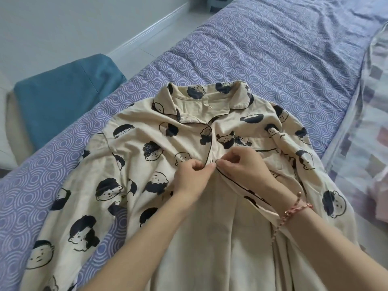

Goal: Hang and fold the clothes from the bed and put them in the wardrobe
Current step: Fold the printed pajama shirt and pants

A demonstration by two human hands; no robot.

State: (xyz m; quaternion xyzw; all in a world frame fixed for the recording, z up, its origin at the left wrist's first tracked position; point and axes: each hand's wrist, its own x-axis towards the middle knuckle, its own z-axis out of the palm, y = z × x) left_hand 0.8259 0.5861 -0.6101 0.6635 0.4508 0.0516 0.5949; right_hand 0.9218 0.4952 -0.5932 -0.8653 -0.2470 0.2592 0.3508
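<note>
A cream pajama shirt [130, 164] printed with dark cartoon faces lies spread on the bed, collar away from me. Its front is parted below the chest, showing the plain inside. My left hand [192, 177] pinches the left front edge with its dark piping. My right hand [239, 164], with a pink cord bracelet on the wrist, pinches the right front edge. Both hands meet at the shirt's middle, fingertips touching. The left sleeve trails toward the lower left.
The bed [262, 59] has a purple sheet with a ring pattern. A checked quilt [371, 127] is bunched along the right side. A teal cushion [63, 101] sits on a seat left of the bed, above the grey floor [63, 24].
</note>
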